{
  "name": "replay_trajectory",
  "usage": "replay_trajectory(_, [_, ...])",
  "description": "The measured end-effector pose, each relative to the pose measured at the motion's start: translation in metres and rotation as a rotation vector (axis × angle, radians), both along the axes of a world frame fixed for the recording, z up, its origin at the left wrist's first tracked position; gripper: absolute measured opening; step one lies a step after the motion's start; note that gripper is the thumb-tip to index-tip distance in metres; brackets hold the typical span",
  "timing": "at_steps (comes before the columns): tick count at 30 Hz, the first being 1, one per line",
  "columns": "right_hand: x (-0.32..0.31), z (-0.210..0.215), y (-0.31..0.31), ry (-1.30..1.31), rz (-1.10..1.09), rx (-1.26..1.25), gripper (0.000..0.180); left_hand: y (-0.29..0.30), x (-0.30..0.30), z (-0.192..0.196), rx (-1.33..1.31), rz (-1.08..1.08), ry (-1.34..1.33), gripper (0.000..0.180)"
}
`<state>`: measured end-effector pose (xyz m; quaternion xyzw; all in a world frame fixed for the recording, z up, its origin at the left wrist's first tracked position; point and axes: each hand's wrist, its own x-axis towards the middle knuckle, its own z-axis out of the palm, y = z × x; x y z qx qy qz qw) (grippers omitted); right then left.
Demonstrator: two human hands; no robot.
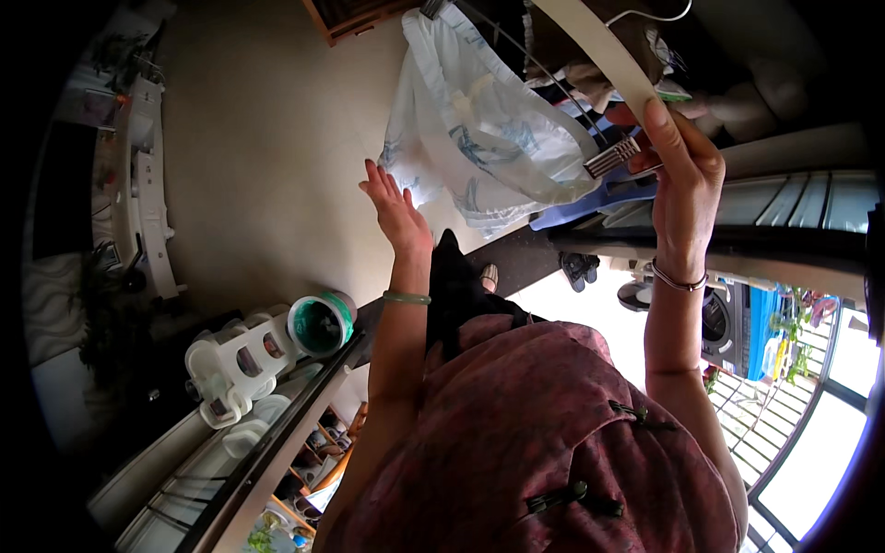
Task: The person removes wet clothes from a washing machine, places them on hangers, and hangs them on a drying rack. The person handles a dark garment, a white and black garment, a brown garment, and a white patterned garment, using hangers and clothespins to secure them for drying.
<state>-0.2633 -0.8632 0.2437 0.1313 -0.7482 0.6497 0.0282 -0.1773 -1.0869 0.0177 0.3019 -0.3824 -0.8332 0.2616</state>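
White trousers or a similar light cloth garment (489, 138) with a pale blue print hangs by its waist edge from a thin metal clip hanger (544, 69). My right hand (678, 161) is closed at the hanger's near end, fingers at its ribbed clip (611, 158); the thumb lies against the end of a curved cream strip (599, 41). Part of that grip is hidden. My left hand (396, 207) is open, with its fingers spread beside the garment's left lower edge. Whether the fingertips touch the cloth I cannot tell.
Dark and brown clothes (590, 55) hang behind the garment. At lower left, a white plastic rack (244, 364) stands by a green-lined tub (321, 324). A sliding-door frame (277, 442) runs below it. Black shoes (579, 269) and a washing machine (724, 318) are to the right.
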Motion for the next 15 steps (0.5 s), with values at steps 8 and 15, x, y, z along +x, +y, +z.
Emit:
replay_trajectory(8, [-0.082, 0.006, -0.103, -0.035, 0.045, -0.1, 0.033, -0.08, -0.115, 0.015, -0.179, -0.031, 0.037, 0.079])
replay_trajectory(15, [-0.174, 0.014, -0.123, 0.012, -0.084, -0.245, 0.038, -0.108, -0.22, 0.084, -0.394, -0.137, 0.091, 0.08])
